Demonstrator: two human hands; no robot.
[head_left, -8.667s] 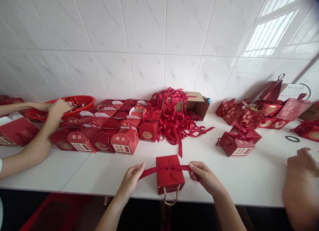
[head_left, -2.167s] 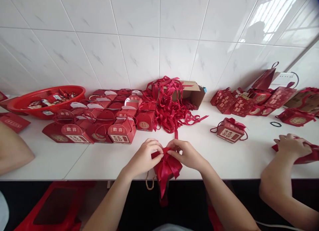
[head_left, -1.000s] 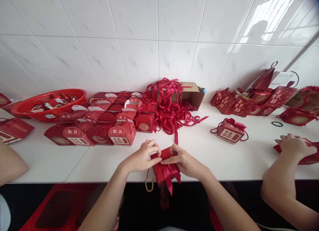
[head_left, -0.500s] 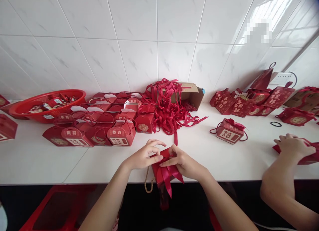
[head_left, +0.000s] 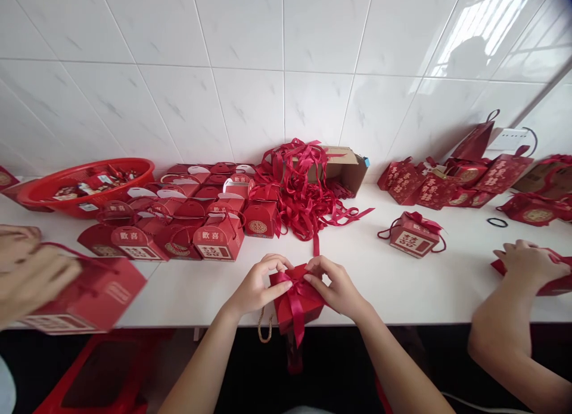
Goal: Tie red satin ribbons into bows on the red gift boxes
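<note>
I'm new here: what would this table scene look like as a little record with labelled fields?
Left hand: touching ribbon bow
Right hand: at the bow's right side
Between them: red box, rope handle
Behind: ribbon heap, cardboard box
Left rear: red basin holding small packets
Co-workers: blurred hand, left, at red carton; another hand, right, on red package

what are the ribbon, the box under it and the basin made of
Ribbon: probably satin, glossy; its folds catch light. Box: seemingly smooth card, given its flat faces and straight edges. Basin: likely shiny plastic, given its even colour and smooth rim.
</note>
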